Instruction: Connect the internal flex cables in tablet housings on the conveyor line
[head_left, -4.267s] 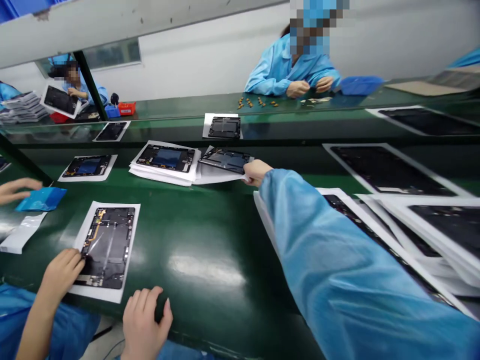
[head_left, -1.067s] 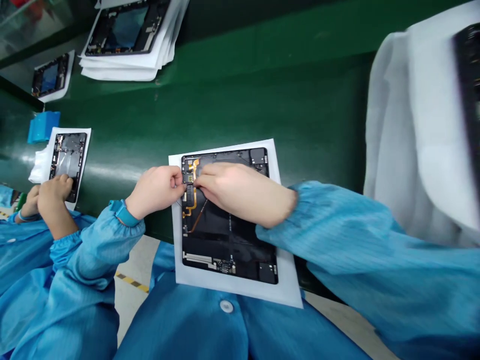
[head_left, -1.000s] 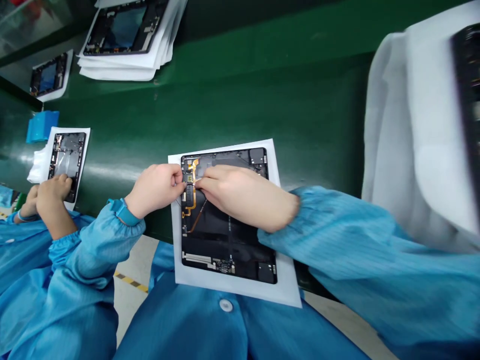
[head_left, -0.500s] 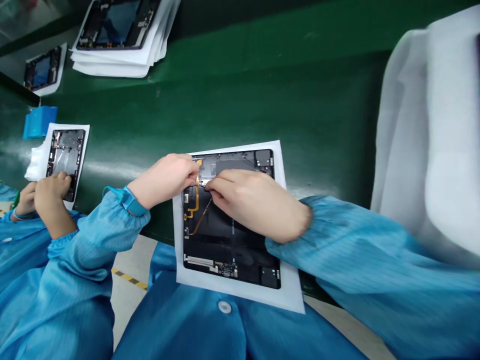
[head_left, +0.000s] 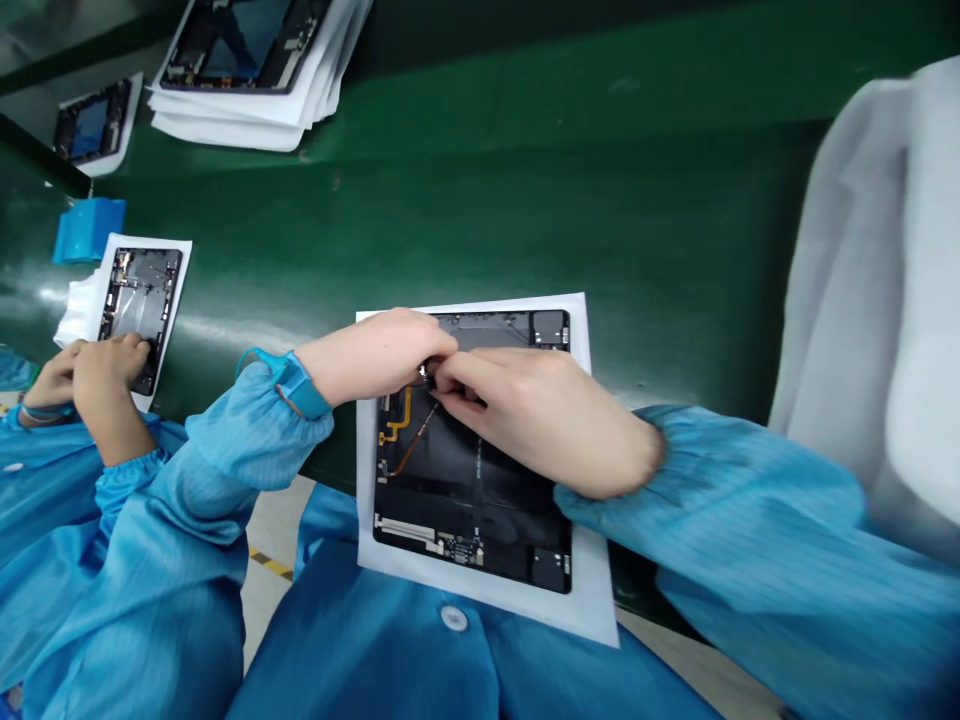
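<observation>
Straight ahead of the left hand point(head_left: 382, 350) and right hand point(head_left: 540, 420), which meet with pinched fingers over the open tablet housing point(head_left: 480, 500), the green conveyor belt point(head_left: 525, 200) lies bare and broad. A tall stack of white foam sheets point(head_left: 862, 300) walls off the side to the right of the right hand, with a strip of bare belt between. Far ahead and left of the left hand sits a pile of white sheets point(head_left: 225, 120). Well left of it, a co-worker's hands point(head_left: 97, 365) and second housing point(head_left: 142, 295) fill the belt edge, with a blue packet point(head_left: 86, 228) just beyond them.
</observation>
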